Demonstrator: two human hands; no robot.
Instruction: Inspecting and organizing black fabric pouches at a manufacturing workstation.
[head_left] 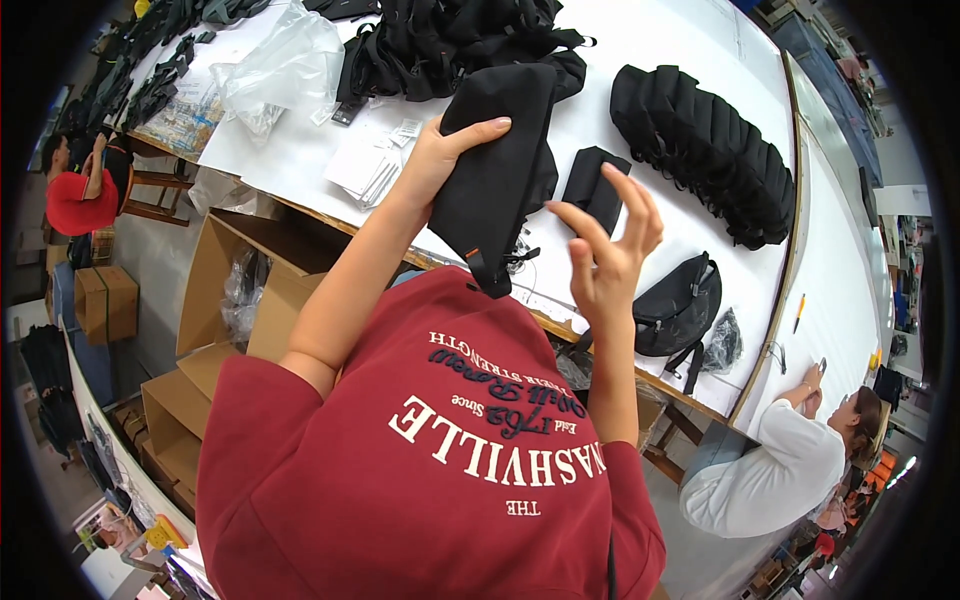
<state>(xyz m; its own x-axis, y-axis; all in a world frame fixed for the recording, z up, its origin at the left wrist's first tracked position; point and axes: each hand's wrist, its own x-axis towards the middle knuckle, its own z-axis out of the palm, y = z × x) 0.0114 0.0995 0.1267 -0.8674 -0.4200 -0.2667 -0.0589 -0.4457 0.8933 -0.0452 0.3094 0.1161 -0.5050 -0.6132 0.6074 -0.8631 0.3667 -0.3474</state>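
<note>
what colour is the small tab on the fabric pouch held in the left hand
Orange, on the black fabric pouch near its lower end; head view.

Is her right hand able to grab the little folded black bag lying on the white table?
Probably yes. The right hand is open and holds nothing, and the small folded black bag lies just beyond its fingertips on the white table with nothing in between. The left hand holds another black bag.
</note>
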